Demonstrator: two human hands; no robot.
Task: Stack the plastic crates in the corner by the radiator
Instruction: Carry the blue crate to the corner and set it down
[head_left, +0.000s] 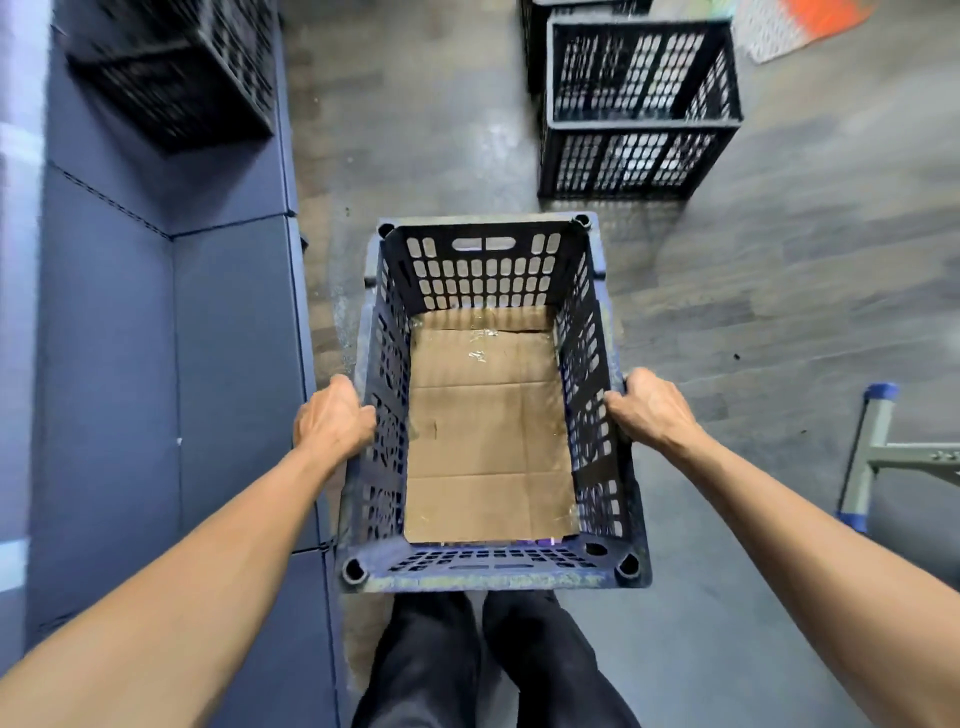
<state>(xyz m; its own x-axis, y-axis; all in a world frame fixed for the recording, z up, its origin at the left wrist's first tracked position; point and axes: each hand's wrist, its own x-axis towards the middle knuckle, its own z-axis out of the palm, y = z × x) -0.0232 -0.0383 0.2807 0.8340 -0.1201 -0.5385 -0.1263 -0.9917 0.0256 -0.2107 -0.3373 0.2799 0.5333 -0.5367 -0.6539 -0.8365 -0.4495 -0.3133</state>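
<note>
We hold a blue crate (493, 405) in front of us, up off the floor (779, 312). Our left hand (332, 415) is wrapped tight around its left rim, about halfway along. Our right hand (652, 410) is wrapped tight around its right rim, straight across from the left one. The crate is open on top, and a flat piece of cardboard (485, 431) covers its bottom. Our dark trousers (493, 660) show just below the crate's near edge. Ahead, near the top right of the floor, a black crate (641, 109) stands with another one just behind it. On the left runs a long blue bench (156, 338), and one more black crate (176, 67), blurred, sits at its far end. A grey metal frame (878, 452) with blue tips stands by the right edge of the floor.
</note>
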